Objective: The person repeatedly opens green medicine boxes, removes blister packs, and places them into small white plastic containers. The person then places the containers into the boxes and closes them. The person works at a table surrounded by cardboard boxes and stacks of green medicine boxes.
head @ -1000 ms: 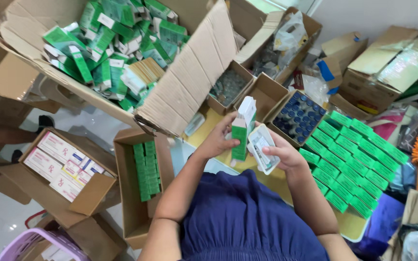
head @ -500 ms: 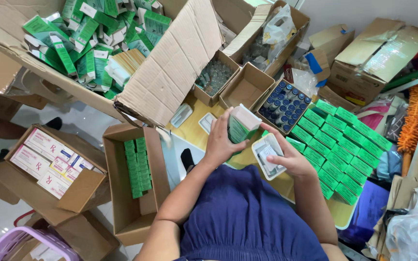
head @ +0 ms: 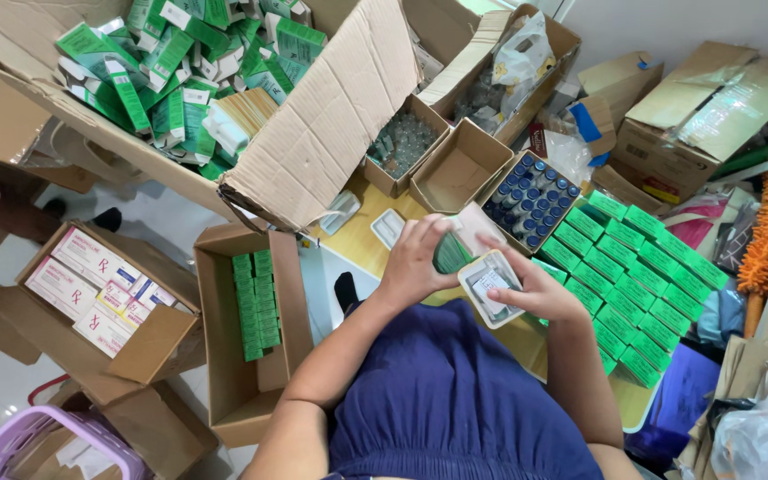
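Green carton [head: 452, 252], held over the bench [head: 362, 238] in front of the person, its long axis tilted from lower left to upper right, open flap end toward the tray of blue-capped vials [head: 531, 200]. Left hand [head: 415, 262]: grip closed around the carton's lower part. Right hand [head: 535, 289]: grip closed on a clear plastic tray [head: 491, 286], just beside the carton. Rows of closed green boxes [head: 642, 280] lie to the right.

Matt green card carton [head: 449, 252], clear glossy plastic tray [head: 491, 286]
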